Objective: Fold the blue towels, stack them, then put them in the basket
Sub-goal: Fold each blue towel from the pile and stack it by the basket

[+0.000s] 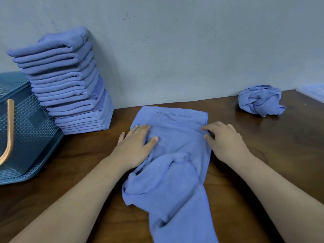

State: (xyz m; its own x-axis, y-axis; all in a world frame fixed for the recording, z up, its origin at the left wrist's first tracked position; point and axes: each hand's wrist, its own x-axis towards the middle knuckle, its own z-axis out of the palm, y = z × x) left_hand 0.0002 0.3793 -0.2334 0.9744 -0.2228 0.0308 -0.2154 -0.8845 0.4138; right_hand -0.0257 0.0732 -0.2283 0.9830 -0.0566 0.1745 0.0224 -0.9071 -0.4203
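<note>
Two bare forearms reach in from the bottom edge, one on each side of a blue towel (177,172) that runs lengthwise away from the camera on the dark wooden surface (263,155). Its near end is rumpled, with a loose fold bulging up in the middle, and it runs out of view at the bottom edge. Its far end lies flat and square, close to the wall (175,50), and carries a printed logo that reads upside down from here: "YOGA" and a second word broken by a crease.

Left hand (135,144) lies palm down on the towel's left edge, its fingers (142,128) straight and held together, thumb spread out to the side across the cloth. Right hand (226,139) sits at the towel's right edge with knuckles raised; its fingers (208,128) are bent, and forefinger and thumb close on a small ridge of cloth at that edge.

At the far left a tall stack (70,88) of folded blue towels stands on the surface and leans back against the wall, its upper layers shifted to the left of the lower ones. Just beside it, touching its base, is a teal perforated basket (28,137) with a copper-coloured handle (8,130), cut off by the left edge.

Well apart on the far right, near the wall, lies a crumpled towel (261,100), balled up. Beyond it a pale blue flat thing (313,92) shows at the right edge, too cropped to identify.
</note>
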